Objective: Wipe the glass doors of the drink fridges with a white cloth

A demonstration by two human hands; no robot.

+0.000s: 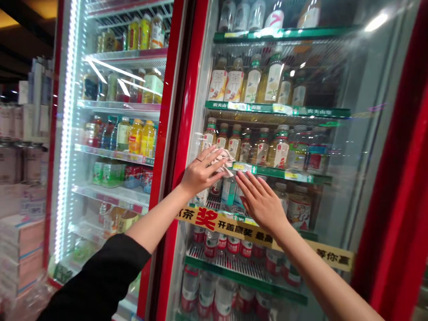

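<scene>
My left hand [199,174] presses a crumpled pale cloth [227,157] to the glass door [334,76] of a red-framed drinks fridge, a ring on one finger. Part of the cloth is hidden under the palm and fingers. To the right and slightly lower, my right hand [262,200] is held flat with its fingers stretched out and nothing in it. It is at the glass; whether it touches the pane I cannot tell. Behind the pane, bottled drinks [267,145] stand in rows on shelves with green edges.
A yellow strip with printed characters [234,227] runs across the door below my hands. On the left stands a second lit fridge [113,104] behind a red frame [187,89]. Stacked boxes [23,254] are at the far left.
</scene>
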